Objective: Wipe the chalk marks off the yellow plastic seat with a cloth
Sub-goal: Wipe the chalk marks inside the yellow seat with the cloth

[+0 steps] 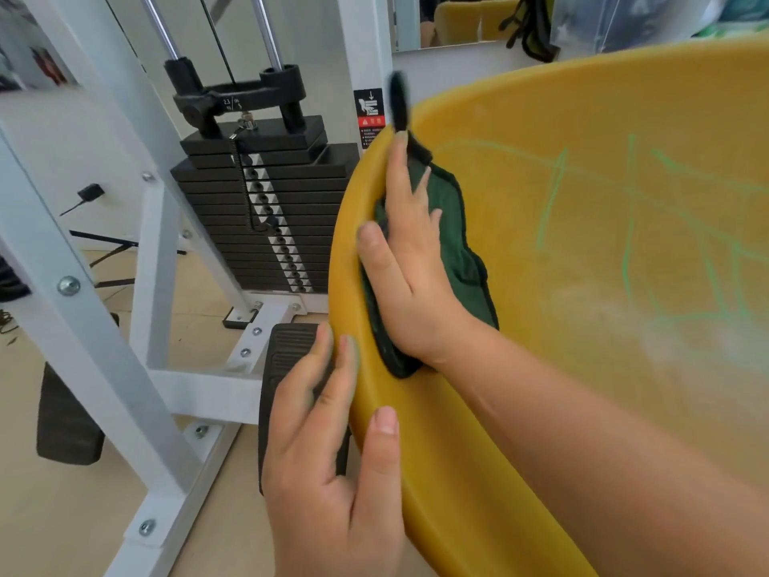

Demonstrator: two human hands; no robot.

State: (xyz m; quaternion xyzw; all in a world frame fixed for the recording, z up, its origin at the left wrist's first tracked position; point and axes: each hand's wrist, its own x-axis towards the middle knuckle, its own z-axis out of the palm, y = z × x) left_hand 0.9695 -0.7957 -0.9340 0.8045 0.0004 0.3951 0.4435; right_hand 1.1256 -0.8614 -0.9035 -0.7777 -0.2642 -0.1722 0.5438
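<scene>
Nearest in, the left hand (328,472) has the near left rim of the yellow plastic seat (499,293): thumb laid over the inner face, fingers running up the outside edge, the rim pinched between them. The seat fills the right side of the view, tilted up like a shallow bowl.

Just beyond it, the right hand (410,276) comes in from the lower right. It lies palm down with fingers spread, pressing a dark green cloth (455,243) flat against the seat's inner wall close to the left rim. The index finger reaches up to the rim's edge. A black tab (398,102) on the cloth sticks up past the rim there, blurred.

Further right on the seat, green chalk marks (630,226) cross the plastic in long thin lines, well apart from the cloth. Below them sits a pale, smeary haze (666,331).

Left of the seat, down on the light wooden floor (62,514), is a black ribbed foot plate (287,347), bolted to a white steel frame (108,368). Behind that stands a black weight stack (266,210) on chrome guide rods, with a warning sticker (368,114) on the upright beside it. At the far top, a mirror (457,22) shows something yellow.
</scene>
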